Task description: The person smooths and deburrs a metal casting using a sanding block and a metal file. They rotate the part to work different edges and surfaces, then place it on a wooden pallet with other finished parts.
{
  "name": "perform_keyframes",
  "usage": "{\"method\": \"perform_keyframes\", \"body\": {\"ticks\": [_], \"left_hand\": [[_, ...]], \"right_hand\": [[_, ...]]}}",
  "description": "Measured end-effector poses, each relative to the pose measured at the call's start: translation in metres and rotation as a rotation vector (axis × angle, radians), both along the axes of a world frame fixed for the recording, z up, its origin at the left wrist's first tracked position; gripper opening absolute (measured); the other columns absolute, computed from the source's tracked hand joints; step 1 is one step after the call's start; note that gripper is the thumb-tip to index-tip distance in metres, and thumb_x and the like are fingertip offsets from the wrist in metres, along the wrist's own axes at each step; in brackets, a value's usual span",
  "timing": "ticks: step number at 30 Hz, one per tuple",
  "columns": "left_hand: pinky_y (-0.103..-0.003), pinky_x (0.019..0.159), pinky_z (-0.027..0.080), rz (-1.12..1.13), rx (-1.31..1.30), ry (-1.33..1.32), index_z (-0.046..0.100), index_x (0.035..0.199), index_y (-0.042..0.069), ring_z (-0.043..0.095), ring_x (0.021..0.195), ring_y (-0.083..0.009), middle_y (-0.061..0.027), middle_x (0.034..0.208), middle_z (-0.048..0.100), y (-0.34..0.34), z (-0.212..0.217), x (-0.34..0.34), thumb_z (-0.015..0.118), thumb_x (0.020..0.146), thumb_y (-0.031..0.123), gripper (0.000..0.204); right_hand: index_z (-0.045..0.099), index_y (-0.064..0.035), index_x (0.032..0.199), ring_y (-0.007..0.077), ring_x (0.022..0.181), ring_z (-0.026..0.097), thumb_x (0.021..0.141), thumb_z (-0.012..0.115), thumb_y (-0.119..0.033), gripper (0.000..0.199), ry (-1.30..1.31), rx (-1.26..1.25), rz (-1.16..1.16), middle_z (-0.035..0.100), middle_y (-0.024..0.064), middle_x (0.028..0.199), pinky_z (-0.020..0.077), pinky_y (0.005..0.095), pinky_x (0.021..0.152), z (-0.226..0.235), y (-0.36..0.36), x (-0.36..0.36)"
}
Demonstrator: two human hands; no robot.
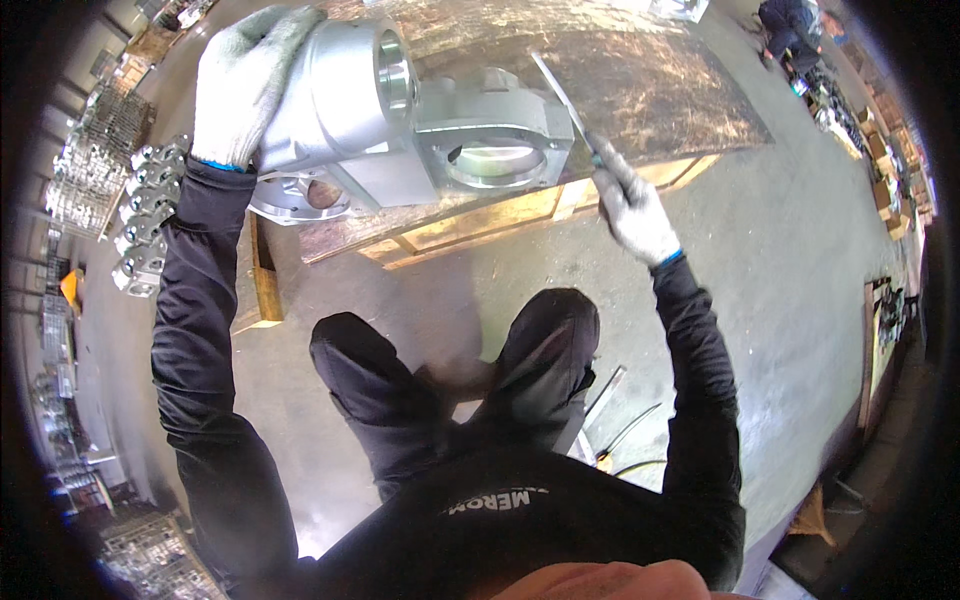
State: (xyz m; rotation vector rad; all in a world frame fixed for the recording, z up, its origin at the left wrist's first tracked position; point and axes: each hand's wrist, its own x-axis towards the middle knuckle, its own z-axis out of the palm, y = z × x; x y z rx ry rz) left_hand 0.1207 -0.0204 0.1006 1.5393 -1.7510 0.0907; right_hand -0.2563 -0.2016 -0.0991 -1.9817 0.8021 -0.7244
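Observation:
A large silver-grey metal casting lies at the front edge of a wooden workbench. It has a thick round barrel at left and a flanged ring with a wide round opening at right. My left hand, in a pale knitted glove, rests spread over the barrel's left end; some fingertips are hidden behind it. In my gloved right hand is a long thin file, gripped at its handle. Its blade slants up and left, just right of the flanged ring. Whether it touches the metal I cannot tell.
Several similar castings stand in a row on the left, with stacked racks beyond. A wooden support sits below the bench's left side. Near my right leg lie a cable and rod. Another person works far right.

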Motion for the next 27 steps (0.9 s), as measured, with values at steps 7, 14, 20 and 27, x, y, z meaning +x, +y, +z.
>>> {"method": "perform_keyframes", "body": {"ticks": [7,14,20,27], "left_hand": [[-0.032,0.097,0.054,0.297,0.057,-0.08,0.073,0.124,0.002,0.071,0.109,-0.0222,-0.015,0.12,0.073,-0.002,0.004,-0.021,0.058,0.103,0.018,0.031],[-0.033,0.087,0.057,0.198,-0.038,-0.08,0.074,0.12,0.003,0.074,0.097,-0.0242,-0.0125,0.11,0.076,-0.007,-0.016,0.014,0.062,0.102,0.023,0.029],[-0.043,0.089,0.055,0.225,-0.179,-0.707,0.072,0.124,0.006,0.07,0.102,-0.0315,-0.0157,0.115,0.073,0.011,-0.065,0.058,0.06,0.1,0.03,0.036],[-0.046,0.095,0.052,0.275,-0.198,-0.763,0.067,0.13,0.007,0.067,0.11,-0.0318,-0.0156,0.124,0.07,-0.001,-0.057,0.048,0.059,0.098,0.03,0.04]], "right_hand": [[0.046,-0.0082,0.156,0.0072,0.062,0.051,0.107,0.053,-0.022,0.051,-0.148,0.46,0.097,0.065,-0.0014,0.085,0.0445,0.0253,0.057,0.008,-0.009,0.001],[0.05,-0.0086,0.155,0.0048,0.058,0.043,0.107,0.053,-0.013,0.048,-0.103,0.442,0.025,0.062,-0.0036,0.085,0.0419,0.0237,0.055,0.007,-0.024,0.008],[0.047,-0.005,0.155,0.0207,0.127,0.057,0.107,0.05,-0.013,0.049,0.063,-0.049,0.002,0.062,0.0157,0.142,0.0444,0.0311,0.106,0.001,-0.028,0.018],[0.05,-0.0093,0.153,0.0286,0.133,0.061,0.104,0.049,-0.01,0.049,-0.081,-0.226,0.079,0.064,0.02,0.142,0.0465,0.0345,0.109,-0.003,-0.042,0.039]]}}
